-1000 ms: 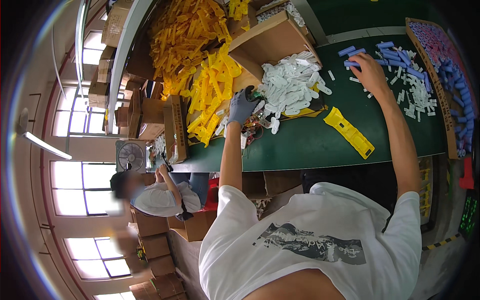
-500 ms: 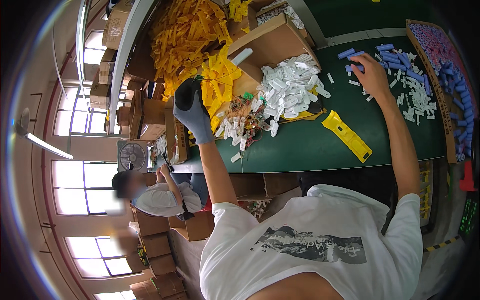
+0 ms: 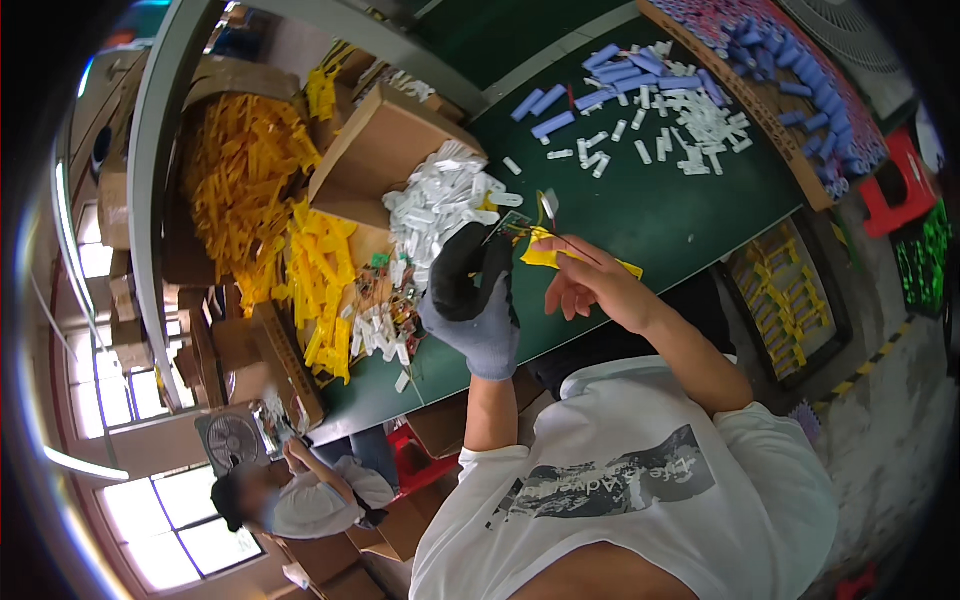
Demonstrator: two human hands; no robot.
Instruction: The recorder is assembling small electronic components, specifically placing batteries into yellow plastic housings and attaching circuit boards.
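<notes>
Holding a small green circuit board [image 3: 513, 226] in the gloved left hand [image 3: 468, 308], fingers clamped on it, blurry white bit [image 3: 551, 204] just beside. Bare right hand [image 3: 608, 288] close by on the right; can't tell about the fingers there, pinched or apart. Partly hidden below: a yellow plastic shell [image 3: 541, 251] on the green counter [image 3: 690, 215]. Further out, a heap of white plastic pieces [image 3: 440, 190], loose blue cylinders [image 3: 553, 125], an open cardboard box [image 3: 362, 150], and yellow parts [image 3: 322, 290] piled up left.
</notes>
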